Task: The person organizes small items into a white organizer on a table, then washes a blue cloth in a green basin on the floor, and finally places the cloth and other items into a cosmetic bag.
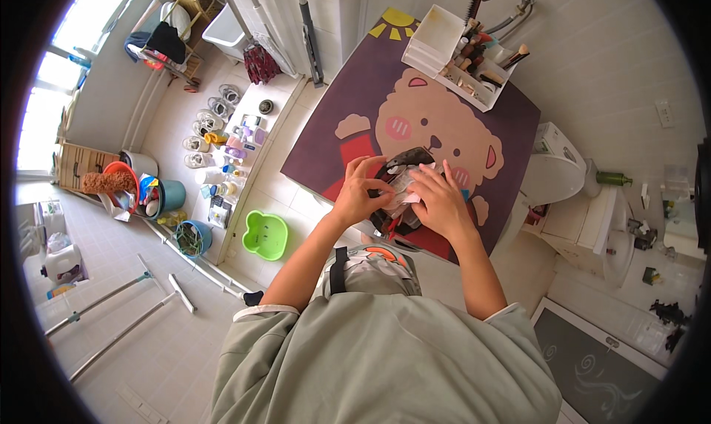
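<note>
My left hand (361, 194) and right hand (440, 202) meet over a pale crumpled sheet (404, 185), which lies at the mouth of a dark open pouch (409, 157) near the middle of the surface's (315, 154) near edge. My left grip is curled, thumb and forefinger close together at the sheet's left side, but I cannot tell whether they pinch it; my right grip lies bent over its right side, and I cannot tell whether it closes on anything either. I judge the sheet very light, thin and soft, likely to crease or tear if tugged, so a gentle fingertip pinch at a loose margin suits it. The pouch looks limp and fairly light, perhaps slightly slick; its dark rim, on the side toward the surface's far edge, seems the surest place to take hold.
</note>
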### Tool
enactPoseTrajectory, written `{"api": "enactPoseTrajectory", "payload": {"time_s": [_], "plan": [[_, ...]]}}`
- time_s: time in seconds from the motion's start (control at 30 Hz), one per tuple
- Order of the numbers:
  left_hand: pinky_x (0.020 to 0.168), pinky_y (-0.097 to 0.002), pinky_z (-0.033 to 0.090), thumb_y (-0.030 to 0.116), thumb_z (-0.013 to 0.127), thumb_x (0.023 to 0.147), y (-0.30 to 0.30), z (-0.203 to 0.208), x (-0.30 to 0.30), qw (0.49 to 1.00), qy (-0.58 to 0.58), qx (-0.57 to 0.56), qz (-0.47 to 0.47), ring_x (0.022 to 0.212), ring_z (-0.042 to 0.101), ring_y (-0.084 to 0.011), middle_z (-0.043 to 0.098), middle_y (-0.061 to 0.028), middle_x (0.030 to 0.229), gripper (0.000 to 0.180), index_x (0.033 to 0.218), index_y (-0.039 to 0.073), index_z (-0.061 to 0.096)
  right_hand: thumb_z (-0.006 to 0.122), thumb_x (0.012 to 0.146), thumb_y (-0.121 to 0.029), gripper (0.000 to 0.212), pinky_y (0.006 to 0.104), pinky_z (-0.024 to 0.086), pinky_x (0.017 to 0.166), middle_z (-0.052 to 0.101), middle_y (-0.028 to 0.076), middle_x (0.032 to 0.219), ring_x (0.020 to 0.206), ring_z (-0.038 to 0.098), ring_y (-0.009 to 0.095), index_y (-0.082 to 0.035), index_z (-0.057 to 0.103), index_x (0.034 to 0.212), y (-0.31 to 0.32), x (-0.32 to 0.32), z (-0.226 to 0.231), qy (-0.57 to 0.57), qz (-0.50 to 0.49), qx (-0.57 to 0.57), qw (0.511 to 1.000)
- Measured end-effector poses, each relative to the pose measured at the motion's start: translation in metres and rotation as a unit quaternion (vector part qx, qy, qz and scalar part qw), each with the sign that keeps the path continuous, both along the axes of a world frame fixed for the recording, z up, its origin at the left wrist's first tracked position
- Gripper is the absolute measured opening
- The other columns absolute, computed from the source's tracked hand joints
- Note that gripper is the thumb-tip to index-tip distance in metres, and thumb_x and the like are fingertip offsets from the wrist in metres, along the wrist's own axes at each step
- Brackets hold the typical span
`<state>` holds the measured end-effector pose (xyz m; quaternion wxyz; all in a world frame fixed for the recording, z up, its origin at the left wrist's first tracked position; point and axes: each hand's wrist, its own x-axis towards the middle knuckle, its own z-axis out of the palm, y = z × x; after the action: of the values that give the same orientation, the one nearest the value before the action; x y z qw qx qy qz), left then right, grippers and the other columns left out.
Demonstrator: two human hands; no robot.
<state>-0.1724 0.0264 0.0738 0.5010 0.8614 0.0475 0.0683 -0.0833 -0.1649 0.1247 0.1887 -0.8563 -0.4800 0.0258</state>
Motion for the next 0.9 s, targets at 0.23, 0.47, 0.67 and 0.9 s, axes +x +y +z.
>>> {"api": "enactPoseTrajectory", "payload": {"time_s": [0.23, 0.47, 0.67, 0.9], "plan": [[0.107, -0.0486, 0.032, 0.039, 0.070, 0.070, 0.009, 0.009, -0.004, 0.997, 0.052, -0.034, -0.034, 0.132, 0.029, -0.0366, 0.042, -0.0091, 0.141, 0.041, 0.105, 0.018, 0.073, 0.061, 0.074, 0.005, 0.026, 0.0404, 0.048, 0.092, 0.065, 0.006, 0.106, 0.102, 0.061, 0.025, -0.006, 0.066, 0.097, -0.011, 0.013, 0.002, 0.114, -0.007, 0.100, 0.988], [0.112, -0.0453, 0.022, 0.041, 0.051, 0.092, 0.014, 0.004, 0.008, 0.974, 0.002, -0.208, -0.088, 0.134, 0.028, -0.0311, 0.043, -0.0128, 0.141, 0.050, 0.130, 0.008, 0.055, 0.061, 0.081, 0.004, 0.019, 0.0335, 0.050, 0.076, 0.065, 0.010, 0.100, 0.092, 0.062, 0.028, -0.003, 0.064, 0.099, 0.001, 0.024, 0.005, 0.251, -0.089, 0.180, 0.947], [0.109, -0.0412, 0.026, 0.033, 0.044, 0.098, 0.015, 0.020, 0.019, 0.981, 0.049, -0.174, -0.069, 0.130, 0.036, -0.0278, 0.046, -0.0136, 0.137, 0.041, 0.124, 0.005, 0.058, 0.061, 0.082, 0.001, 0.017, 0.0327, 0.050, 0.073, 0.065, 0.009, 0.096, 0.087, 0.062, 0.026, -0.003, 0.064, 0.098, 0.010, 0.033, 0.008, 0.197, -0.102, 0.216, 0.951], [0.111, -0.0458, 0.024, 0.026, 0.050, 0.091, 0.010, 0.003, 0.011, 0.996, 0.046, 0.006, -0.070, 0.134, 0.026, -0.0326, 0.038, -0.0101, 0.143, 0.037, 0.122, 0.009, 0.060, 0.062, 0.074, 0.005, 0.023, 0.0348, 0.049, 0.083, 0.067, 0.007, 0.093, 0.091, 0.063, 0.026, -0.006, 0.068, 0.093, 0.012, 0.047, 0.019, 0.118, -0.022, 0.162, 0.979]]}}
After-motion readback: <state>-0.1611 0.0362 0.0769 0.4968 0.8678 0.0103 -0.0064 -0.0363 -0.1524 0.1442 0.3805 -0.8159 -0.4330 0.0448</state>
